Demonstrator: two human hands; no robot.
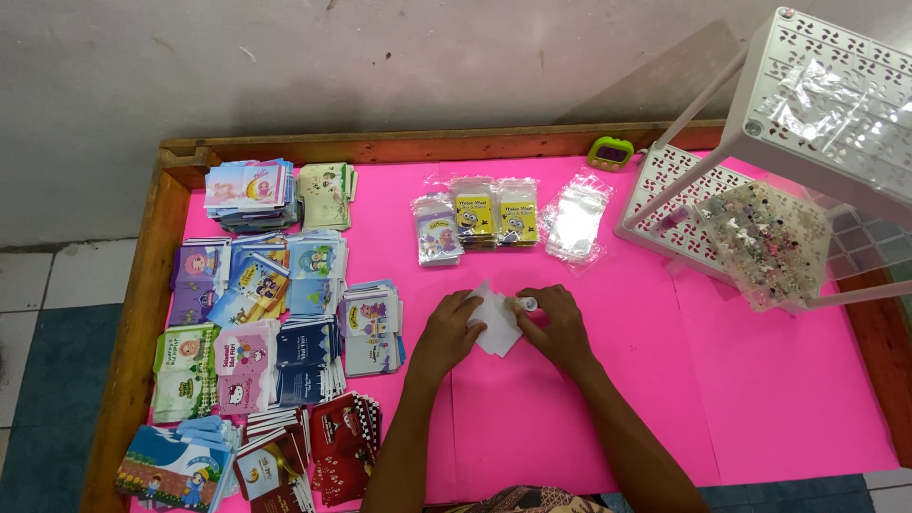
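Stacks of small printed booklets [266,313] cover the left of the pink surface [779,399], unbagged. At centre the left hand [454,328] pins a white folded sheet [496,321] with narrow fingers; the right hand [556,323] grips a small white tube [525,304]. Three bagged booklets [480,218] (finished, I judge) lie beyond, beside empty clear sleeves [575,220]. The white rack [817,85] holds a tray of trinkets [765,237].

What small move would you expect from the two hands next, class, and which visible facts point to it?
Probably a stroke of the small white stick along the white paper. The right hand pinches the stick at the paper's upper edge, while the left hand pins the sheet on the pink table top. What the stick is cannot be told for sure.
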